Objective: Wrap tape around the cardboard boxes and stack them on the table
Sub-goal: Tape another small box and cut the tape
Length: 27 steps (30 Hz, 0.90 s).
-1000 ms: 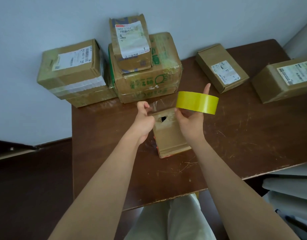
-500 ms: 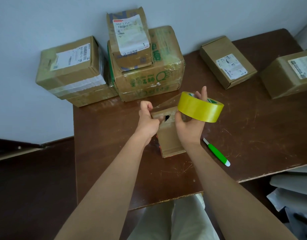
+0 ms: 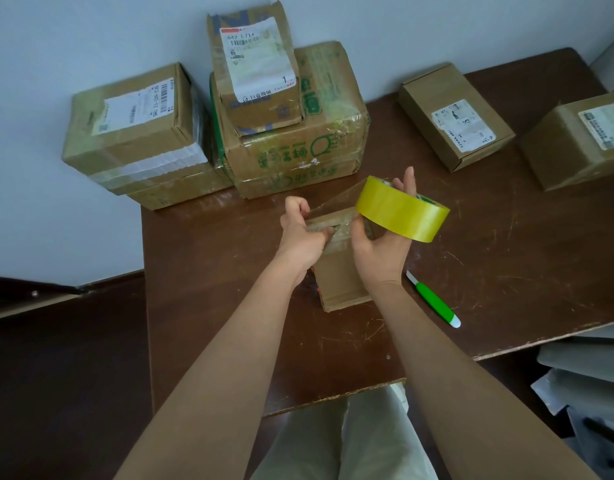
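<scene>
A small cardboard box [image 3: 340,275] stands on the brown table [image 3: 506,258] in front of me. My right hand [image 3: 381,247] grips a yellow roll of tape [image 3: 402,213] just above the box's far end. A clear strip of tape [image 3: 333,202] runs from the roll to my left hand [image 3: 302,233], which pinches its free end at the box's top left edge. At the back left, taped boxes are stacked: a big green-printed box [image 3: 298,147] with a smaller labelled box [image 3: 257,71] on top, and another stack [image 3: 136,133] beside it.
A green-handled cutter [image 3: 433,301] lies on the table right of the small box. Two loose boxes, one flat [image 3: 454,116] and one at the right edge [image 3: 582,140], sit at the back right. White items [image 3: 582,375] lie below the table's right edge.
The roll has tilted and come down toward the box, and the tape strip now covers the hole in the box's top. My left hand has dropped onto the box's edge.
</scene>
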### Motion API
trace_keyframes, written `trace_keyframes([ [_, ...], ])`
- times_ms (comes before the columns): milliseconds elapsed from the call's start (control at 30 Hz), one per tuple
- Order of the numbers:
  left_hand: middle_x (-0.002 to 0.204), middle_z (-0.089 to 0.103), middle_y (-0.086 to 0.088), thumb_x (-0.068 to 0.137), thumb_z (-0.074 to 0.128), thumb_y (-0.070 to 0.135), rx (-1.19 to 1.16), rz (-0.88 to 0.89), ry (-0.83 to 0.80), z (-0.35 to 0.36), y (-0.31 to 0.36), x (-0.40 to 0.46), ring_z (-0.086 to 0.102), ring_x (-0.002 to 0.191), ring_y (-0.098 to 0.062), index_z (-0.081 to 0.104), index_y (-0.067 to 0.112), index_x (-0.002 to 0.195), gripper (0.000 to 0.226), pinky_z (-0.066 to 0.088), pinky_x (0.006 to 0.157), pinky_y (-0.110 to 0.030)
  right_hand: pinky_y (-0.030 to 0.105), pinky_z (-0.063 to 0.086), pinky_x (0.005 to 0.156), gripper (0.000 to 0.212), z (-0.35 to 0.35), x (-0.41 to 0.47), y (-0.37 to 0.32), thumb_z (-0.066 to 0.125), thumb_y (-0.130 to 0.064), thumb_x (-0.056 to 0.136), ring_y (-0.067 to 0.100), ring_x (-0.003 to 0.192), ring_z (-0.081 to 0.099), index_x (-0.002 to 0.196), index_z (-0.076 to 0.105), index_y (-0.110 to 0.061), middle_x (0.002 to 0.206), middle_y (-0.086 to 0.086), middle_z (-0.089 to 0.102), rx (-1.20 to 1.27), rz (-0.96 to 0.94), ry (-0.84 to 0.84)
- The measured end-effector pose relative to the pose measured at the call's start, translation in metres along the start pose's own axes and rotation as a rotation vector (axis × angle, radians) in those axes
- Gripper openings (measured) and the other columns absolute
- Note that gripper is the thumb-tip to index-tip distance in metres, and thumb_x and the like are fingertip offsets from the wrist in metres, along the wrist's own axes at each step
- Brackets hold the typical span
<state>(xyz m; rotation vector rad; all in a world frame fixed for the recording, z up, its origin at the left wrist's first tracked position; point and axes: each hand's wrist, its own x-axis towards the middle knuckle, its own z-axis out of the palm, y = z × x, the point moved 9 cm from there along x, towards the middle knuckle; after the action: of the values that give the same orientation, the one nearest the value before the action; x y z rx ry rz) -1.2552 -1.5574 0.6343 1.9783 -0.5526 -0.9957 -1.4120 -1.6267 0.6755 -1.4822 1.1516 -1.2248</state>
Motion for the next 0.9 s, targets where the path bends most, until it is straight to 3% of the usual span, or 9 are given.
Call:
trace_keyframes([
  [100,0.118,0.041,-0.007,0.088,0.070,0.007,-0.031,-0.019,-0.006,0.000,-0.001,-0.003,0.045,0.093,-0.017,0.029,0.033,0.088,0.048,0.050,0.085,-0.041,0.054,0.034,0.114,0.083,0.001,0.000,-0.001,0.063,-0.009,0.081,0.018,0.138,0.038,0.153,0.025,-0.017,0.144,0.007,0.043,-0.032,-0.024,-0.003],
  [300,0.118,0.038,-0.004,0.089,0.067,0.006,-0.014,0.005,0.005,0.002,0.002,-0.001,0.040,0.081,-0.005,0.029,0.023,0.102,0.043,0.045,0.072,-0.025,0.056,0.034,0.114,0.080,0.000,-0.001,-0.001,0.065,-0.008,0.082,0.018,0.137,0.039,0.151,0.026,-0.019,0.143,0.003,0.042,-0.060,-0.068,0.013],
  [367,0.122,0.038,-0.005,0.088,0.069,0.007,-0.006,0.024,-0.006,-0.001,0.006,-0.001,0.041,0.085,-0.004,0.031,0.023,0.104,0.044,0.044,0.072,-0.022,0.051,0.033,0.116,0.080,0.000,0.000,0.000,0.066,-0.006,0.082,0.019,0.136,0.040,0.152,0.027,-0.013,0.144,0.007,0.042,-0.035,-0.051,0.000],
  [500,0.128,0.045,-0.009,0.088,0.072,0.018,-0.059,0.126,-0.011,-0.015,0.032,-0.003,0.047,0.112,-0.019,0.036,0.033,0.096,0.040,0.047,0.096,-0.036,0.019,0.033,0.112,0.082,-0.003,0.002,-0.004,0.070,0.003,0.086,0.024,0.138,0.037,0.152,0.023,0.000,0.149,0.012,0.035,0.060,-0.013,-0.046],
  [600,0.109,0.058,-0.009,0.093,0.066,0.016,-0.084,0.211,0.022,-0.033,0.060,-0.006,0.058,0.097,-0.016,0.042,0.027,0.086,0.027,0.049,0.092,-0.034,0.028,0.038,0.113,0.085,-0.008,0.005,-0.010,0.071,-0.014,0.090,0.028,0.137,0.042,0.156,0.019,-0.018,0.151,0.006,0.039,0.157,0.046,-0.064],
  [667,0.093,0.059,-0.011,0.095,0.064,0.012,-0.131,0.200,0.025,-0.039,0.069,-0.008,0.061,0.082,-0.015,0.047,0.018,0.082,0.022,0.054,0.087,-0.033,0.030,0.042,0.110,0.085,-0.013,0.008,-0.014,0.069,-0.017,0.093,0.018,0.122,0.056,0.159,0.015,-0.016,0.136,0.004,0.054,0.181,0.094,-0.061],
  [733,0.082,0.061,-0.011,0.094,0.065,0.011,-0.173,0.146,0.033,-0.042,0.070,-0.013,0.061,0.072,-0.015,0.051,0.012,0.082,0.018,0.056,0.076,-0.027,0.013,0.041,0.098,0.082,-0.020,0.014,-0.017,0.066,-0.009,0.096,-0.008,0.097,0.059,0.158,0.013,-0.009,0.105,-0.011,0.061,0.178,0.128,-0.052],
  [767,0.078,0.063,-0.009,0.094,0.066,0.012,-0.187,0.110,0.038,-0.043,0.068,-0.016,0.060,0.069,-0.014,0.053,0.010,0.082,0.017,0.055,0.070,-0.024,0.012,0.042,0.095,0.081,-0.023,0.017,-0.017,0.066,-0.009,0.096,-0.013,0.091,0.059,0.158,0.014,-0.009,0.097,-0.017,0.061,0.194,0.155,-0.046],
  [900,0.074,0.067,-0.008,0.093,0.068,0.014,-0.205,-0.037,0.045,-0.037,0.048,-0.027,0.060,0.066,-0.015,0.059,0.009,0.078,0.018,0.051,0.064,-0.024,0.013,0.048,0.080,0.084,-0.033,0.022,-0.004,0.068,-0.015,0.095,-0.010,0.077,0.061,0.160,0.015,-0.021,0.079,-0.022,0.065,0.275,0.337,-0.028],
])
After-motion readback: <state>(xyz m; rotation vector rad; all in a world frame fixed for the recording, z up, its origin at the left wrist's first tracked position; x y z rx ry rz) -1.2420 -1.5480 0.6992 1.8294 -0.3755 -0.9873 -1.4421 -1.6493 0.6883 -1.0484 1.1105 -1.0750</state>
